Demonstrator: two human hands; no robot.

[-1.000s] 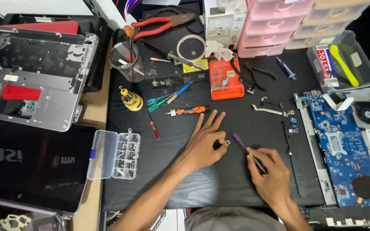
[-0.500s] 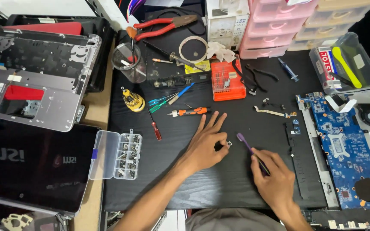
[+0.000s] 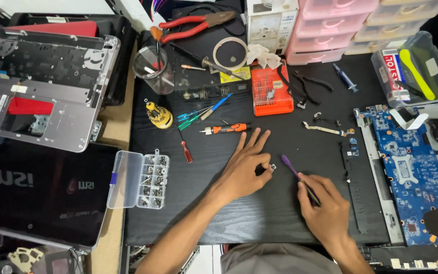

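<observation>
Right hand (image 3: 325, 205): closest to the camera, fingers closed around a purple pry tool (image 3: 294, 174) whose tip points up-left toward the small part.
Left hand (image 3: 245, 165): thumb and forefinger pinched on a tiny metal part (image 3: 272, 166) that rests on the mat; the other fingers fan out flat.
Small part: on the black mat (image 3: 219, 213), between the two hands, just beside the tool tip.
Progress: judging by the layout, disassembly looks well advanced; the blue motherboard (image 3: 406, 167) lies bare at right, the grey laptop chassis (image 3: 41, 86) sits stripped at left, and a clear screw organiser (image 3: 140, 179) holds sorted screws. Nothing appears reassembled yet.
Middle ground: orange-handled screwdriver (image 3: 226, 129), small red screwdriver (image 3: 185, 150), yellow bit driver (image 3: 158, 115), and an orange bit case (image 3: 272, 90).
Far edge: red pliers (image 3: 193, 24), a roll of tape (image 3: 230, 53), pink drawer units (image 3: 330, 25).
Surface and room: a dark wood-grain mat on a crowded repair bench; a closed black laptop (image 3: 41, 190) lies at left.
</observation>
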